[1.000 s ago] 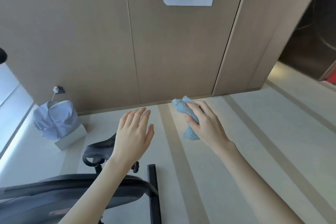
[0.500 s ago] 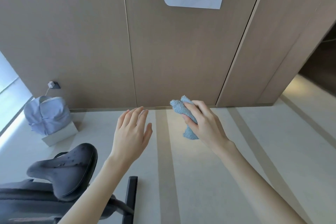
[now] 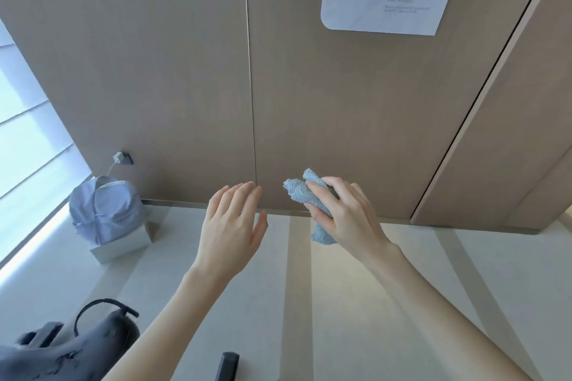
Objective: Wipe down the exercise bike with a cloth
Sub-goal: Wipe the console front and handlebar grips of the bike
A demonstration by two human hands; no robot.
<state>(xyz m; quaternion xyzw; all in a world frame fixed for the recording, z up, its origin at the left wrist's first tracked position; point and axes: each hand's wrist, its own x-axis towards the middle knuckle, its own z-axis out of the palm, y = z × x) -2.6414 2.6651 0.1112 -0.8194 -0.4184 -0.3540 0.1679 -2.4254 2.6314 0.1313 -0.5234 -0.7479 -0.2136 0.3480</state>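
Head view: fluffy pale-blue cloth (image 3: 297, 190) bunched in right grip (image 3: 346, 219), left grip (image 3: 232, 226) spread.

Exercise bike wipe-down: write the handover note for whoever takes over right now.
Left hand: open, empty, in the air.
Right hand: grips the bunched blue cloth, also airborne.
Exercise bike: only its dark saddle shows, lower left, below both hands.
Done: cloth in hand, not touching the bike.
Left: bring the cloth down and wipe the bike; any earlier wiping cannot be told.
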